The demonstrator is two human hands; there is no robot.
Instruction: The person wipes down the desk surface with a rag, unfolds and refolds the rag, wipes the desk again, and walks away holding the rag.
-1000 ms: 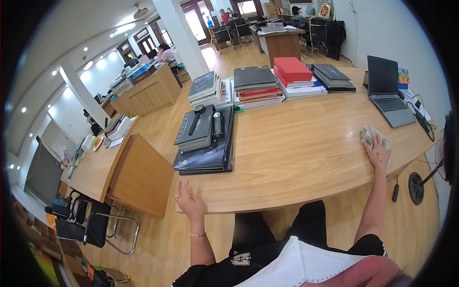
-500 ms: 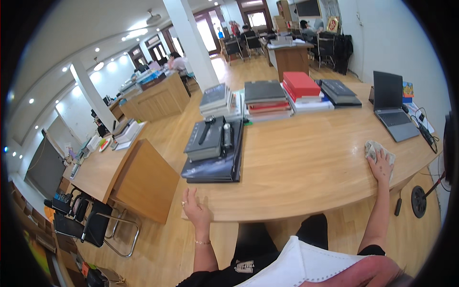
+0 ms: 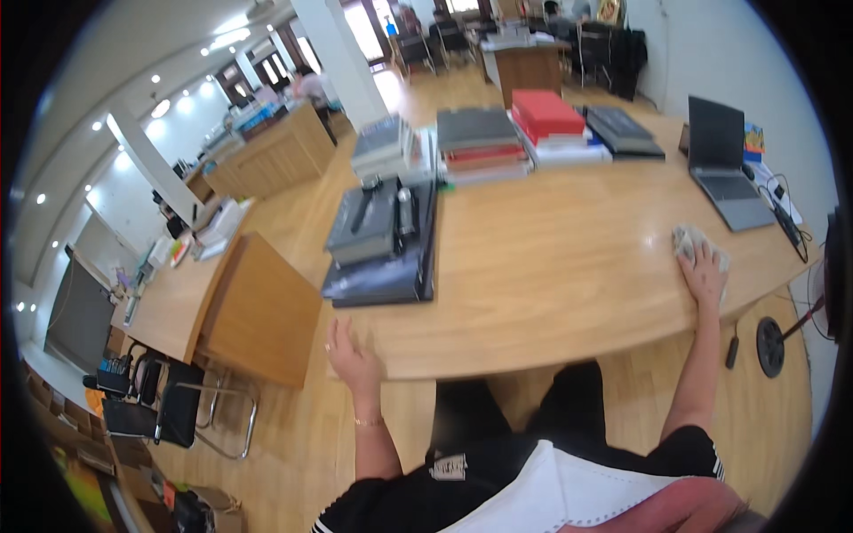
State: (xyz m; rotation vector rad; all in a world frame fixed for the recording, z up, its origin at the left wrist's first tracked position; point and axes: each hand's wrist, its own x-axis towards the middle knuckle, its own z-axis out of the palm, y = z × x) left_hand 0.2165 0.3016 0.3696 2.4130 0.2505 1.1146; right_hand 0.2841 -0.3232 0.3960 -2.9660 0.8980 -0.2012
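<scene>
My right hand [image 3: 704, 274] lies over a crumpled pale cloth [image 3: 684, 240] and presses it on the wooden desk [image 3: 551, 266], near the right end of the front edge. Its fingers point away from me, and part of the cloth shows beyond and beside them. At the desk's front left corner rests my left hand [image 3: 352, 357], with a ring and a bracelet, fingers extended and holding nothing. Just beyond it is a stack of dark books [image 3: 378, 282], topped by a black strap-like item and a dark cylinder.
Along the far edge stand book piles [image 3: 484, 142] and a red box [image 3: 548, 115]. An open laptop [image 3: 733, 200] with cables sits at the right. To the left are another desk [image 3: 262, 311] and a black chair [image 3: 182, 404]. A round black stand base [image 3: 771, 346] is at the right.
The view has tilted, so the desk and both hands appear higher in the picture. Against the desk, both hands and the cloth stay in about the same places.
</scene>
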